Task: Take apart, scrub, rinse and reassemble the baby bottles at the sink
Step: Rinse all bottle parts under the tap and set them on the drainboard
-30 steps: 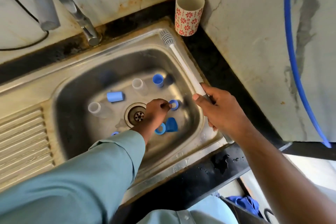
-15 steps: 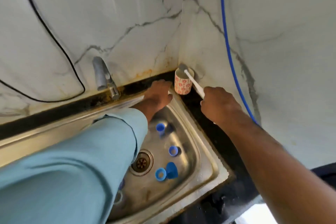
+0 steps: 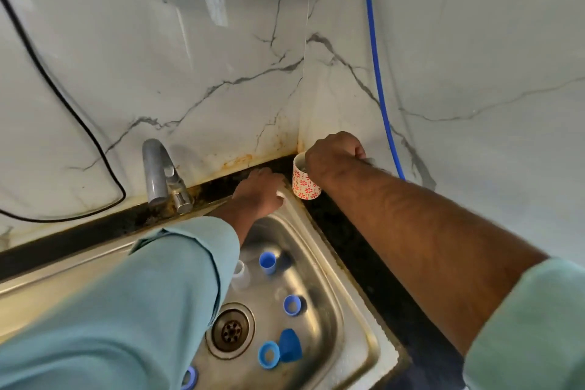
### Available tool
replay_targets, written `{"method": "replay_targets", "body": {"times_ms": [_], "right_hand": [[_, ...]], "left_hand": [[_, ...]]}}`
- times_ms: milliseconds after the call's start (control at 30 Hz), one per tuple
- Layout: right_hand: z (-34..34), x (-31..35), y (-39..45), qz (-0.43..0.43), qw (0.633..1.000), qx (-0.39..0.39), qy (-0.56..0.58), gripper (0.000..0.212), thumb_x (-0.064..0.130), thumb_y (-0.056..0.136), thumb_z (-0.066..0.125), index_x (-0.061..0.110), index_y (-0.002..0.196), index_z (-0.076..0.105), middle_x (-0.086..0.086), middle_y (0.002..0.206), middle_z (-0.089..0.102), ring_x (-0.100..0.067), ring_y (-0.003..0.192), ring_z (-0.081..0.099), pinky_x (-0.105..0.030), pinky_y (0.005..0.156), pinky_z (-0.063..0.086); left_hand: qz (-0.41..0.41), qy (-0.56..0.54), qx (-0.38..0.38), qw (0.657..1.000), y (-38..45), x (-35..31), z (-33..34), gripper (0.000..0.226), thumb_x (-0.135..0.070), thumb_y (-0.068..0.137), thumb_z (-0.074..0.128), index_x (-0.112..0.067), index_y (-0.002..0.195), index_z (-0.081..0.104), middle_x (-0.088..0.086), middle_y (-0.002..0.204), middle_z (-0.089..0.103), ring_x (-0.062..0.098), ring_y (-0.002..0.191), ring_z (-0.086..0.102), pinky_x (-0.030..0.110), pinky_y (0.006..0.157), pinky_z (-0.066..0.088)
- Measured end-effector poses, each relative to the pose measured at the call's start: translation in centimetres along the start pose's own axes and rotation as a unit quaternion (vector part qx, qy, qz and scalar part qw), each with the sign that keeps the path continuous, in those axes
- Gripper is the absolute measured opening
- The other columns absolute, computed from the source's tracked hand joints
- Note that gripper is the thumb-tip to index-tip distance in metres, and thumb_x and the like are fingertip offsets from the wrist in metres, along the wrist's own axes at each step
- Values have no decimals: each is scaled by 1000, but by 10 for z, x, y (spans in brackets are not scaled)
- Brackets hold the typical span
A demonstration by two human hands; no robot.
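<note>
Fingers of right hand (image 3: 332,155) curled over upright cup (image 3: 304,182); left hand (image 3: 258,190) fingers rested flat on sink (image 3: 319,250) corner.

Both arms reach forward toward the patterned cup (image 3: 304,182). The right hand (image 3: 332,155) sits over its rim, fingers curled; the left hand (image 3: 258,191) rests palm-down just left of it.

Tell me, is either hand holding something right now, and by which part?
The right hand is curled over the rim of the patterned cup in the corner; what it grips cannot be told. The left hand rests on the sink rim, its fingers hidden.
</note>
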State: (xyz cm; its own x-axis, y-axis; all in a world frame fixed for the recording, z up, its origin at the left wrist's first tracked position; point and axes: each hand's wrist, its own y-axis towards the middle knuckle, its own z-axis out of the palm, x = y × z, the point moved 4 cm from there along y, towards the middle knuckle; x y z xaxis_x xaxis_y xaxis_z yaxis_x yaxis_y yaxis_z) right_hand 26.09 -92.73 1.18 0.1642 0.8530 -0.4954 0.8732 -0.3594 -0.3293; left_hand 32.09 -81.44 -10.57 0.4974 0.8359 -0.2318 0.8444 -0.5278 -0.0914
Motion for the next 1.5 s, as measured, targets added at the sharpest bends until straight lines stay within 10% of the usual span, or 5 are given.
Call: {"method": "replay_targets", "body": {"times_ms": [400, 633, 933, 1300, 1500], "right_hand": [[-3, 45, -13, -229, 941, -248, 3, 32, 24, 91, 60, 14, 121, 58, -11, 118, 55, -29, 109, 51, -44, 90, 44], [80, 164, 5, -320, 921, -89, 203, 41, 31, 90, 64, 17, 128, 58, -11, 130, 52, -31, 120, 50, -38, 97, 43], [180, 246, 43, -271, 875, 86, 392, 76, 33, 82, 76, 20, 148, 40, -8, 150, 36, -25, 138, 36, -28, 112, 25], [187, 254, 49, -251, 857, 23, 450, 65, 30, 85, 72, 23, 143, 44, -1, 143, 44, -21, 132, 39, -26, 106, 31], [147, 251, 26, -246, 767, -42, 591, 58, 22, 71, 84, 23, 124, 59, 6, 120, 58, -15, 112, 52, -22, 96, 41]], "left_hand": [[-94, -94, -28, 991, -94, 59, 48, 59, -30, 91, 65, -22, 145, 44, 5, 151, 36, 26, 137, 37, 40, 111, 37], [-183, -119, 13, 976, -137, 114, 92, 55, -28, 93, 63, -19, 144, 46, 6, 150, 41, 25, 137, 37, 36, 112, 32], [-247, -291, -268, 885, -136, 149, 44, 29, -42, 89, 66, -24, 108, 55, 1, 112, 53, 15, 93, 55, 28, 78, 48], [-246, -293, -221, 897, -98, 175, 28, 32, -39, 90, 65, -21, 116, 59, 7, 113, 65, 26, 106, 61, 25, 85, 43], [-271, -289, -201, 896, -92, 168, -10, 15, -16, 96, 57, -7, 101, 67, 14, 101, 69, 34, 94, 64, 46, 87, 54]]}}
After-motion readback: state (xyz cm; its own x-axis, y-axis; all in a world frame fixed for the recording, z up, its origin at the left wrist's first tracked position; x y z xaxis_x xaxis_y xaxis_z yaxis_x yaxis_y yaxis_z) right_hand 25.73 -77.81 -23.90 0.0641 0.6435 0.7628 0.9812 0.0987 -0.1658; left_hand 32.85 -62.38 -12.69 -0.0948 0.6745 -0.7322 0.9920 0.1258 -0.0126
